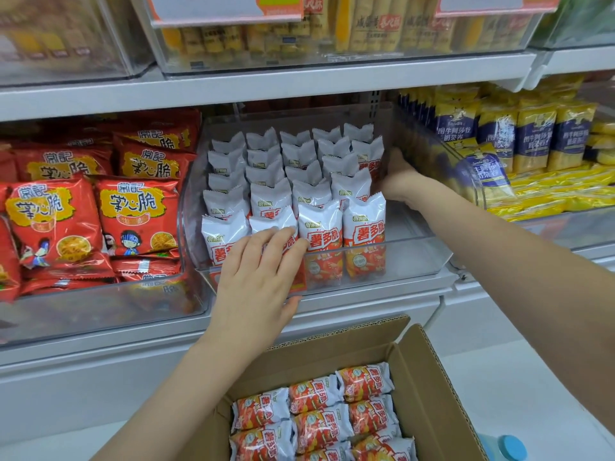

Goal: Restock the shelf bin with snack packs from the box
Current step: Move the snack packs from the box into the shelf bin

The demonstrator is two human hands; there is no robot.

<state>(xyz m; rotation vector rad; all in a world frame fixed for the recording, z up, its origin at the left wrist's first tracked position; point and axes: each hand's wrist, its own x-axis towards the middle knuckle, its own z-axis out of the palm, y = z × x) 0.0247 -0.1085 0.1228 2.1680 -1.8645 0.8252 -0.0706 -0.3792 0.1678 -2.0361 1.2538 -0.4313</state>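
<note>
A clear plastic shelf bin point(412, 257) on the middle shelf holds several rows of upright white-and-red snack packs point(321, 224). My left hand point(258, 281) lies over the bin's front wall, its straight fingers touching the front-row packs on the left. My right hand point(401, 176) reaches deep into the bin's right side and presses against the rightmost column of packs; its fingers are partly hidden behind them. Below, an open cardboard box point(422, 371) holds several more of the same packs point(314, 417) lying flat.
Red snack bags point(63, 224) fill the bin to the left. Blue-and-yellow packs point(499, 141) fill the bin to the right. Another shelf with yellow snacks point(332, 38) hangs above. A blue bottle cap point(512, 449) shows at the lower right.
</note>
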